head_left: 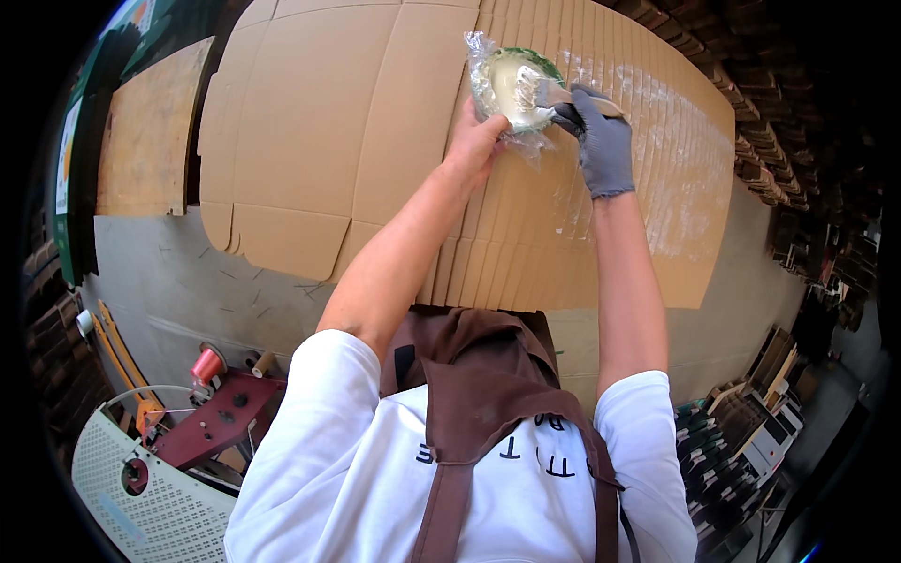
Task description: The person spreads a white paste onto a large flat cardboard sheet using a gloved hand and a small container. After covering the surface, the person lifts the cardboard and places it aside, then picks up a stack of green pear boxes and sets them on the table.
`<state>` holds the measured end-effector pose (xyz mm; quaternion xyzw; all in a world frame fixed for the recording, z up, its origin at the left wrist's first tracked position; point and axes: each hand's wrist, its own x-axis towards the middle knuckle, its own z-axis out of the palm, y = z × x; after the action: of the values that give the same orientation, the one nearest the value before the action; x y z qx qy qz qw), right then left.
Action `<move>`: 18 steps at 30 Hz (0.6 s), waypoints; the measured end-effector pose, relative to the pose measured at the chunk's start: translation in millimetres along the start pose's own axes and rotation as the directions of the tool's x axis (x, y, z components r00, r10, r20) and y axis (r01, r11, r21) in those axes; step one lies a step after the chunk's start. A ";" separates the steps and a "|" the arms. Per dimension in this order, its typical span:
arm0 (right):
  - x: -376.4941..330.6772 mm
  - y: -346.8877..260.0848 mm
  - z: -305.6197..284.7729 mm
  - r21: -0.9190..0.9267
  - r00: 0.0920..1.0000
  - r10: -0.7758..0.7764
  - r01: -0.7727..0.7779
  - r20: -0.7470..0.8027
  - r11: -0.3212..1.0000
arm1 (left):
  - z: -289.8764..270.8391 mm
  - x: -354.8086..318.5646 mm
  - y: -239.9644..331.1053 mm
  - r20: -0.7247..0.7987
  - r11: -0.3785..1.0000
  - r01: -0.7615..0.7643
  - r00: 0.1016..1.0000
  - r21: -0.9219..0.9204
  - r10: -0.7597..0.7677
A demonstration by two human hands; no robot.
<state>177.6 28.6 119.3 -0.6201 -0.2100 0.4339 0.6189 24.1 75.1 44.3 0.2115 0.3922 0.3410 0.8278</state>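
My bare left hand point(477, 143) grips the near left rim of a round bowl point(540, 64) lined with clear crinkled plastic. White paste point(508, 86) lies inside it, and some green shows along the far rim. In a grey work glove, my right hand point(603, 141) is closed around the handle of a flat paintbrush point(556, 95). The brush's paste-coated bristles are in the bowl, against the paste. Below both hands spreads a brown cardboard sheet point(310, 122). On its right half, narrow cardboard strips point(657, 159) lie side by side, overlapping, with white paste smeared across many of them.
A wooden board point(155, 131) stands at the far left. At lower left is a machine with a perforated pale cover point(150, 497), a dark red plate and a red spool point(207, 365). Cardboard stacks point(751, 141) line the right side. Grey floor point(253, 300) shows between.
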 end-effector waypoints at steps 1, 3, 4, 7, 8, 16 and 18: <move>-2.3 3.6 -12.1 0.147 0.999 0.048 -0.048 0.005 0.988 | 2.3 -4.6 0.9 0.003 1.000 0.004 1.000 -0.003 -0.004; -10.0 6.5 -32.1 0.351 0.988 0.140 -0.153 0.063 0.924 | 5.3 -12.0 2.5 0.022 1.000 0.003 1.000 -0.007 -0.003; -13.2 6.9 -38.1 0.415 0.985 0.168 -0.171 0.045 0.893 | 5.0 -15.2 3.3 0.038 1.000 0.002 0.999 -0.007 -0.002; -36.9 6.1 -49.8 0.540 0.976 0.219 -0.178 -0.012 0.822 | 3.2 -28.6 1.8 0.052 0.995 0.040 0.998 0.092 -0.045; -44.1 4.4 -56.1 0.531 0.979 0.204 -0.160 -0.025 0.832 | 6.8 -34.0 3.9 0.055 0.988 0.056 0.996 0.141 -0.064; -112.1 -11.9 -77.8 0.076 0.955 -0.024 0.049 -0.296 0.996 | 31.9 -82.3 -10.9 0.170 0.959 0.086 0.976 0.270 -0.135; -139.2 -21.2 -82.9 -0.018 0.944 -0.076 0.074 -0.321 0.997 | 41.4 -97.4 -18.2 0.213 0.958 0.072 0.968 0.276 -0.134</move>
<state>175.1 -127.8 166.3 -0.6760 -0.1310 0.3025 0.6590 19.4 -11.8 107.2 0.3377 0.3467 0.2145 0.8484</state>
